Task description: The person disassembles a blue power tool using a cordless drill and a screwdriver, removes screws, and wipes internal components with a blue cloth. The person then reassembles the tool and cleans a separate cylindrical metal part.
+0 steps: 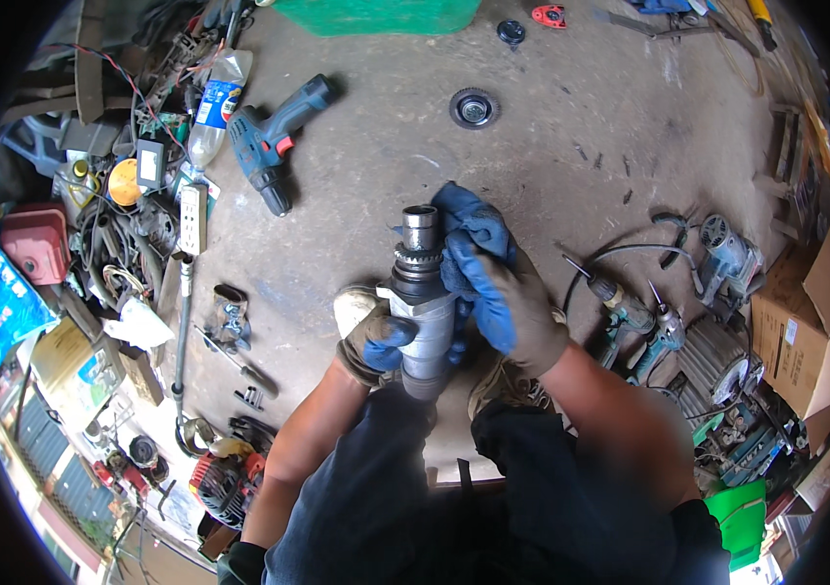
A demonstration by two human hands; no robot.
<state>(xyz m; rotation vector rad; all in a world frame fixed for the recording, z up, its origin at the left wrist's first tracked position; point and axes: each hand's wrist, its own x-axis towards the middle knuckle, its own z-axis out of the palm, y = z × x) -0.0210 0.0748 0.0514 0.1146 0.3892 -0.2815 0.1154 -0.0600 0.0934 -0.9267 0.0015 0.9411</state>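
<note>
A grey metal cylinder [425,327] stands upright between my knees. It has a bright tube end [420,229] on top and a toothed ring with dark bands below that end. My gloved left hand [381,341] is closed round its left side. My gloved right hand [517,312], on the right side, has its fingers bent round a crumpled dark-blue cloth [474,219]. The cloth lies against the right of the tube and ring, and some blue hangs lower beside the cylinder. The right fingertips are partly hidden in it.
A cordless drill [274,136] and a round toothed part [474,108] lie on the concrete floor ahead. Parts, a plastic bottle [218,107] and a power strip [193,219] crowd the left. Power tools [625,312] and a cardboard box [795,336] stand right.
</note>
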